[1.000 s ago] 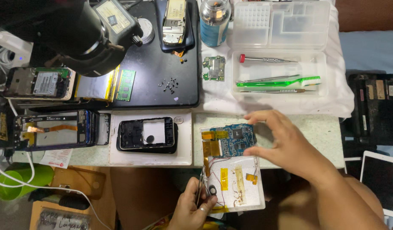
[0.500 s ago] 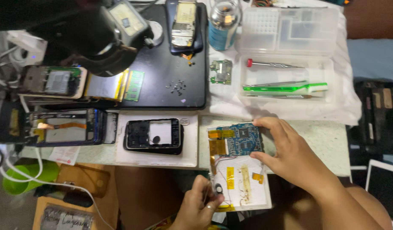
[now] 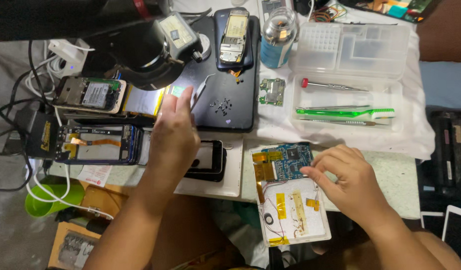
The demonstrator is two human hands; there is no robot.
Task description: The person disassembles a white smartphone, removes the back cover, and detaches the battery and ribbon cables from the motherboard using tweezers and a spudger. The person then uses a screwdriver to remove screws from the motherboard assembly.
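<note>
From the head view, your right hand (image 3: pixel 348 182) is resting on the opened tablet back (image 3: pixel 290 200) at the near right edge of the bench, fingers curled together with the tips pressing on the blue circuit board (image 3: pixel 290 157) at its far end. Your left hand (image 3: pixel 174 135) is reaching far and left, fingers extended and close together, toward the metal tweezers (image 3: pixel 203 90) lying on the black mat (image 3: pixel 230 100); I cannot tell whether it is touching them.

The tablet shell is looking light and stiff, but the board, the yellow tape strips and the thin wires are likely fragile, so you are better gripping it by the white plastic rim, not the board.

Loose screws (image 3: pixel 221 105) are sitting on the mat just right of the tweezers and could scatter. A black phone frame (image 3: pixel 210 160) is lying partly beneath your left wrist, and the microscope head (image 3: pixel 145 50) is crowding the far left.
</note>
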